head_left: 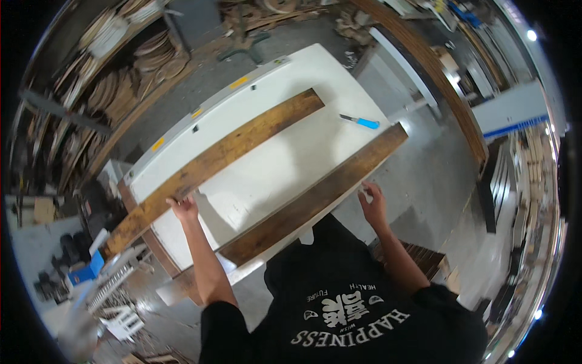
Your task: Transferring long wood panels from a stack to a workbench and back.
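Across the white worktable lies a long brown wooden board, sticking out past the table's left end. My left hand grips its near edge, left of the middle, with the fingers partly on top. A second brown board runs along the table's near side. Beside its right part, at the near edge, is my right hand; the fingers are curled together, and what they hold, if anything, is too small to make out. A blue utility knife with its dark end pointing left rests on the table near the right end.
A grey rail with yellow labels borders the table's far side. Shelves of curved wooden pieces stand at the far left. A stack of brown strips sits low by my right arm. Beyond the right end stands a long brown beam.
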The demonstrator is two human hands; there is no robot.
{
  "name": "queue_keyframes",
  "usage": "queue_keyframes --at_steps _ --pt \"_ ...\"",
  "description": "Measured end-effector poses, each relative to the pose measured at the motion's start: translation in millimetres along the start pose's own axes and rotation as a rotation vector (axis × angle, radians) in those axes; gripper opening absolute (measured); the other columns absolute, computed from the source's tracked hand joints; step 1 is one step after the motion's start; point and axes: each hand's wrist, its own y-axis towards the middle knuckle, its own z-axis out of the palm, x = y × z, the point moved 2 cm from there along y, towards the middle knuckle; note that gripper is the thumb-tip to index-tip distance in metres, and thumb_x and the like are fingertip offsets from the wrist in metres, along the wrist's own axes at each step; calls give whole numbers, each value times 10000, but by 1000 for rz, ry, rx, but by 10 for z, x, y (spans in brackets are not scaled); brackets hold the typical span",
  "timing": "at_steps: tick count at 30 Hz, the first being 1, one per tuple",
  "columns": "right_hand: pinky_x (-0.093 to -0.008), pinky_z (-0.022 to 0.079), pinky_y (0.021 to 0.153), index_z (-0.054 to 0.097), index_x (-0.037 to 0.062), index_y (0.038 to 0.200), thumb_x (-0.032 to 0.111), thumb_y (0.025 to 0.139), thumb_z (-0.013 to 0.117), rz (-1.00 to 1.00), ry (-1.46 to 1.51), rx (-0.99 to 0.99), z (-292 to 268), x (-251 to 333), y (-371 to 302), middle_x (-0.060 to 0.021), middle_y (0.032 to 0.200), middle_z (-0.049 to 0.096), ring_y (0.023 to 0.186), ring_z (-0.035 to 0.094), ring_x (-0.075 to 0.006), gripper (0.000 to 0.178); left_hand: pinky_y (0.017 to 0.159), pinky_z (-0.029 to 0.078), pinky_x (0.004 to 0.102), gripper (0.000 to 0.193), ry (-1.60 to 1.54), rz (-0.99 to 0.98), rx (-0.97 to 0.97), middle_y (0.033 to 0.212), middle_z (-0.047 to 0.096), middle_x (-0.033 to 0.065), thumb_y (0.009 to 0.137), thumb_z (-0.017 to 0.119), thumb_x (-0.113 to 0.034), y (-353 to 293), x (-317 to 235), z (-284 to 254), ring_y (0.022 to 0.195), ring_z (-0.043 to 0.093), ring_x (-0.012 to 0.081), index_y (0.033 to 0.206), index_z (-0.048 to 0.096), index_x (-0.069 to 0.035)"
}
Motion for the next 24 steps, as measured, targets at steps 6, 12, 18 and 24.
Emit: queue_keyframes --at_steps 6,12,18,24 --pt "-464 404 1161 510 -20 1474 230 934 787 -181 -16 -261 -309 81 866 -259 1470 553 1378 514 -426 656 1003 549 381 829 -53 -81 130 1423 635 52 909 515 -807 -1191 747 141 1282 603 241 1441 574 -174" --pt "-475 177 1286 158 -66 1636 589 911 745 312 252 -374 -594 -453 1518 -324 1685 173 1574 190 -427 1139 958 535 405 893 -250 -239 46 1423 635 68 862 535 -860 -2102 1321 259 1270 595 238 1444 579 -184" --pt "-481 307 1236 185 -44 1637 331 907 816 313 119 -586 -707 -1361 1405 -283 1657 247 1514 314 -414 1035 1145 428 503 735 -220 -287 153 1223 673 49 831 716 -664 -2612 1720 273 1190 619 255 1346 621 -147" --pt "-472 477 1061 214 74 1660 131 958 735 680 746 -602 -871 -2160 1338 -158 1559 460 1320 533 -277 875 1002 443 443 287 -278 -331 723 716 578 -18 909 633 -382 -2399 1889 198 847 571 175 827 676 -110"
